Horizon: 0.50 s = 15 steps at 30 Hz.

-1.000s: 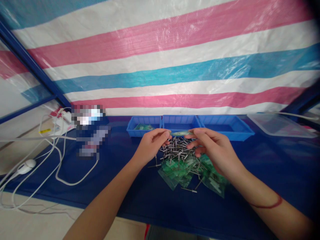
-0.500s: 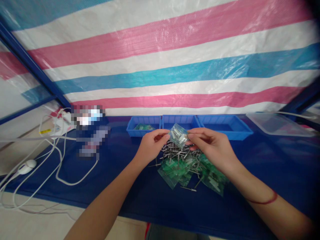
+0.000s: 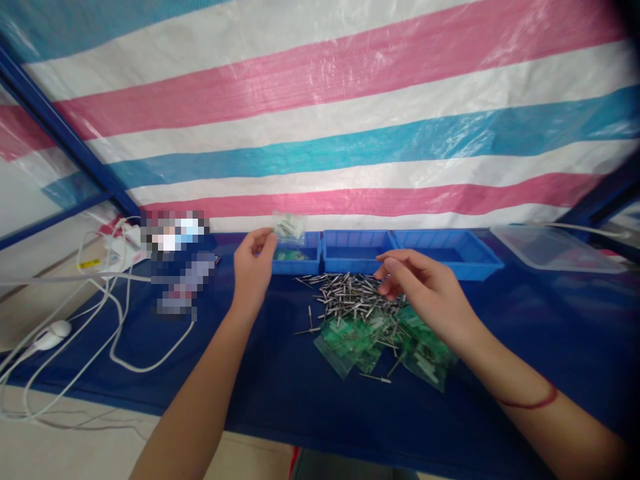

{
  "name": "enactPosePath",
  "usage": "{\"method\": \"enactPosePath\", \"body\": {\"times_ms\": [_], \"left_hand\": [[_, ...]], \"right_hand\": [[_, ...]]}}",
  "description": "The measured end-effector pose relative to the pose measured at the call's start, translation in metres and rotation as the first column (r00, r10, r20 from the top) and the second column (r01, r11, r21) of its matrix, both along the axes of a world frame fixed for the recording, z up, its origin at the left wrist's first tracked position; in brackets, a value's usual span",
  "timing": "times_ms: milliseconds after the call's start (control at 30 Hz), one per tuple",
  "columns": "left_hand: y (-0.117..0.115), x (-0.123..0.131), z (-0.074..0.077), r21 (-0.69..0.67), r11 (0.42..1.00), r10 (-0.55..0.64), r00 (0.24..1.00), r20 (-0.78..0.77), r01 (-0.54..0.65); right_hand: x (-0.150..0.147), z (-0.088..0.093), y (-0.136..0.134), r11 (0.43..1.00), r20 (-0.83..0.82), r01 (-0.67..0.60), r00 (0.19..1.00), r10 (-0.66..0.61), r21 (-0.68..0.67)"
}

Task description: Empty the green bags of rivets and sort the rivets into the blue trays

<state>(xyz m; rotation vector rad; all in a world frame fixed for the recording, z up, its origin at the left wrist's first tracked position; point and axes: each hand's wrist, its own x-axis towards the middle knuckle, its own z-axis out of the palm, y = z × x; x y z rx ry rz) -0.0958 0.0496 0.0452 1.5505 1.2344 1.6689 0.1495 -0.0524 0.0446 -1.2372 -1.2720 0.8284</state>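
My left hand pinches a small clear plastic bag and holds it above the left blue bin, which has another small bag lying inside. My right hand hovers over a heap of metal rivets on the blue table, its fingers loosely curled and holding nothing. In front of the rivets lies a pile of empty green-tinted bags.
Two more blue bins stand in a row behind the rivets, and a clear plastic tray sits at the far right. White cables and a power strip lie at the left. A striped tarpaulin hangs behind.
Both hands held the bag over the rivets before. My left hand has now carried it left and back over the left bin, while my right hand let go and stayed near the heap.
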Motion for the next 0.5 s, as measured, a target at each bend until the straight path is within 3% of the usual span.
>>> {"method": "enactPosePath", "body": {"times_ms": [133,267,333,400,500], "left_hand": [[0.019,-0.019,-0.006,-0.037,0.996,0.084,0.995,-0.054,-0.086],[0.022,-0.018,-0.011,-0.022,0.994,0.097,0.956,-0.278,-0.107],[0.017,-0.012,-0.011,-0.011,0.990,0.118,0.883,-0.454,-0.137],[0.011,-0.005,-0.009,0.014,0.978,0.169,0.753,-0.636,-0.207],[0.002,0.001,-0.004,0.117,0.953,0.263,0.571,-0.778,-0.280]], "right_hand": [[-0.001,0.002,-0.003,0.999,0.070,0.020,0.997,-0.023,0.036],[-0.002,0.002,-0.005,0.998,0.134,0.039,0.990,-0.046,0.057],[-0.001,0.000,-0.005,0.997,0.162,0.038,0.986,-0.047,0.060],[0.001,-0.002,-0.004,0.996,0.239,0.040,0.969,-0.057,0.073],[0.004,-0.002,-0.004,0.989,0.471,0.001,0.879,-0.072,0.149]]}}
